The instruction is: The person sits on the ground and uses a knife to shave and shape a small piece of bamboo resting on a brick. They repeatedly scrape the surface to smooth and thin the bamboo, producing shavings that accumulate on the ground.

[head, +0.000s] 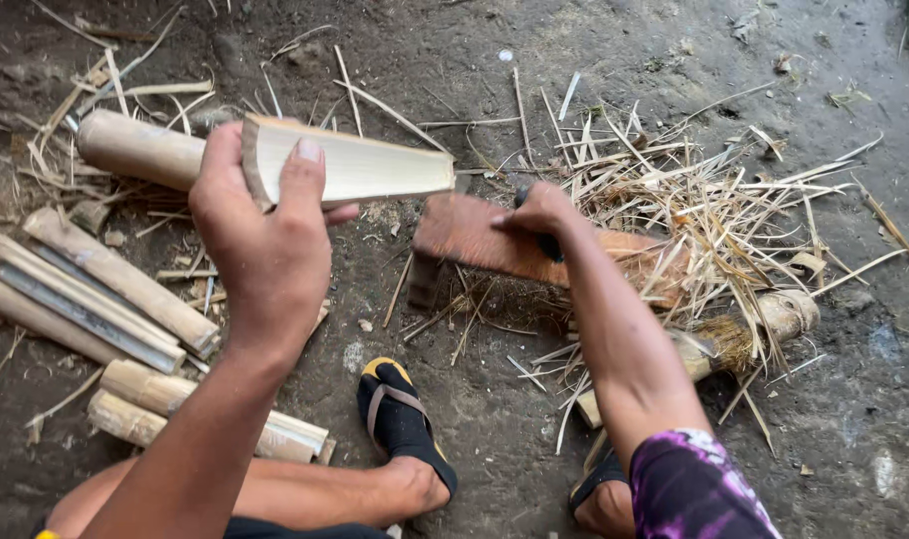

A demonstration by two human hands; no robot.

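Splitting was underway: the left hand (260, 235) clamped a split bamboo piece (350, 165), while the right hand (539, 215) closed around a knife handle (546, 243) just beside its far end. Judging by this, aligning the blade was needed.

We are in a rough outdoor work yard for splitting bamboo, not a fitted workshop. The dirt ground (534, 60) serves as our floor, strewn with a heap of pale shavings (694, 200). Split bamboo lengths (95, 289) lie stacked at its left edge, and a worn wooden block (474, 240) sits mid-ground.
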